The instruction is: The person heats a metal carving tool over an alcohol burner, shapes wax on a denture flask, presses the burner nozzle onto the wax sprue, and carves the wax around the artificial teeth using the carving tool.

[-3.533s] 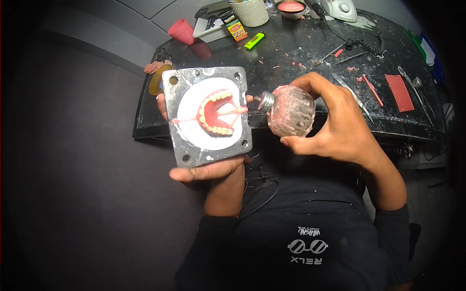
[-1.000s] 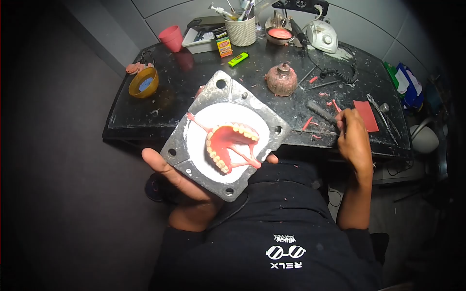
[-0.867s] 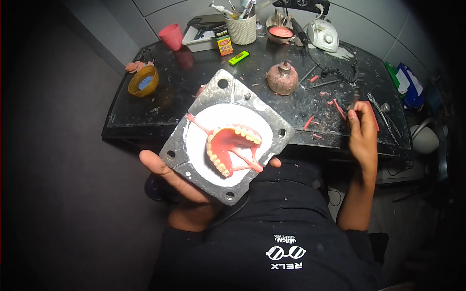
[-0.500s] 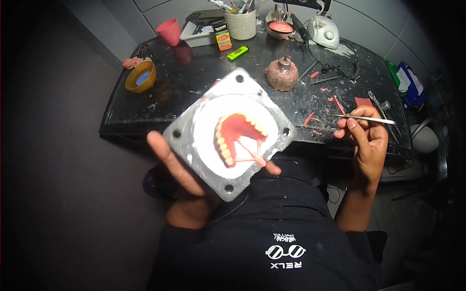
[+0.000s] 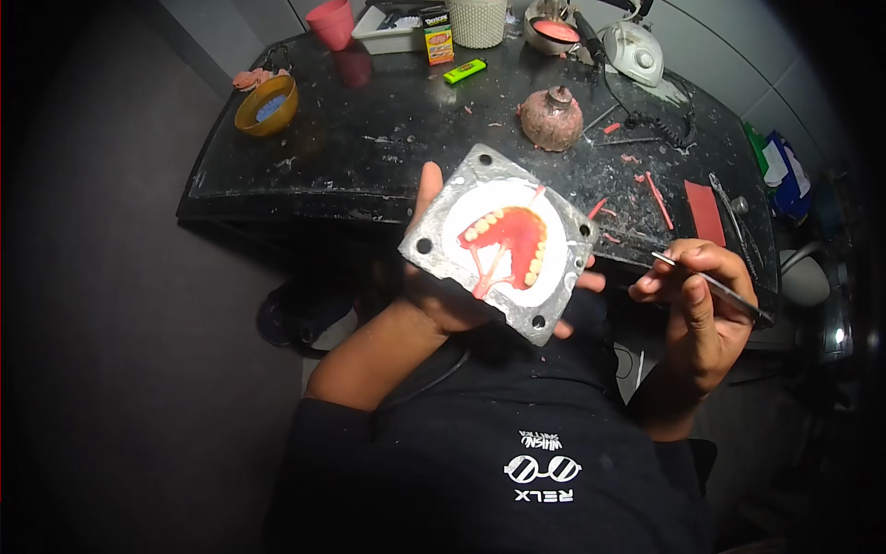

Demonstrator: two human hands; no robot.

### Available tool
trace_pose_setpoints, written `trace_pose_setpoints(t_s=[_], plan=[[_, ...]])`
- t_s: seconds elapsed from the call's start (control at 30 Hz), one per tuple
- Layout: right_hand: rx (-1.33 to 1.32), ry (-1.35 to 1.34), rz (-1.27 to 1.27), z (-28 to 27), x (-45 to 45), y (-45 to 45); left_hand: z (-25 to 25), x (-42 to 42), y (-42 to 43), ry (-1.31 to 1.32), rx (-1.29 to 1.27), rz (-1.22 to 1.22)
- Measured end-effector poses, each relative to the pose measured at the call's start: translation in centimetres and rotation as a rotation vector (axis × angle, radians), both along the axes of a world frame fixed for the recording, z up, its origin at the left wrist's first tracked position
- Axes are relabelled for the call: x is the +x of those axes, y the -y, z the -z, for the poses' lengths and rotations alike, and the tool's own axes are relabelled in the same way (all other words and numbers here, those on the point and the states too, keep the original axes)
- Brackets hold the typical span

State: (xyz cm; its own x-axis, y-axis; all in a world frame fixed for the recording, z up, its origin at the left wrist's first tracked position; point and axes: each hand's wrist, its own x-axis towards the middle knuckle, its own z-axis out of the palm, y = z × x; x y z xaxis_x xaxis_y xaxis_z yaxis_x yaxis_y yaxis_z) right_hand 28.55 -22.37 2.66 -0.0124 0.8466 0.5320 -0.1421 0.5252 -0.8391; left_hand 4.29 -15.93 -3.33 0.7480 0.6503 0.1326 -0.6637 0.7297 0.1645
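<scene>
**Metal plate (image 5: 568, 263) with pink denture (image 5: 524, 231); slim tool (image 5: 727, 292)**

Plate: one, tilted, denture set in a white disc (image 5: 494, 194); held before the near edge of the desk (image 5: 351, 175), cradled from beneath by the left hand (image 5: 449, 307). Tool: one, pinched between thumb and fingers of the right hand (image 5: 709, 319). The two hands are kept apart. The plate is placed to the right hand's left; the tool's long axis is slanted, one end directed plateward (not touching).

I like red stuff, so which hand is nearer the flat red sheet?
Right. The right hand is just this side of the red sheet; the left hand is farther left, under the metal plate.
</scene>
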Motion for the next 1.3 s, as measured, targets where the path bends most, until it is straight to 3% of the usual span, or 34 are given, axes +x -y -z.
trace_pose_setpoints(t_s=[0.17,0.23,0.3,0.33,0.43,0.47,0.57,0.63,1.3], plan=[[0.114,0.161,0.002,-0.9,-1.1,0.2,2.4,0.5,-0.1,0.170,0.020,0.073],[0.060,0.104,-0.058,-0.5,-1.3,0.4,1.3,0.4,0.6,0.312,-0.078,0.114],[0.014,0.089,-0.048,-0.7,-2.4,0.9,0.3,0.5,1.0,0.415,-0.391,0.097],[-0.035,0.073,-0.039,-0.7,-2.7,1.1,1.7,1.0,1.0,0.360,-0.075,0.010],[0.166,0.397,-0.081,-1.0,-2.2,0.6,2.6,1.0,-0.6,0.263,0.037,0.142],[0.205,0.367,-0.104,-0.8,-2.9,0.5,2.7,0.6,-0.7,0.096,0.091,0.112],[0.299,0.577,-0.095,-1.5,-4.3,0.6,4.0,0.7,-0.8,0.304,-0.139,0.063],[0.357,0.691,-0.070,-1.2,-5.1,0.5,3.9,0.6,-0.8,0.208,-0.138,0.035],[0.475,0.728,0.005,0.2,-6.9,0.1,2.8,0.7,0.0,0.181,-0.105,0.006]])
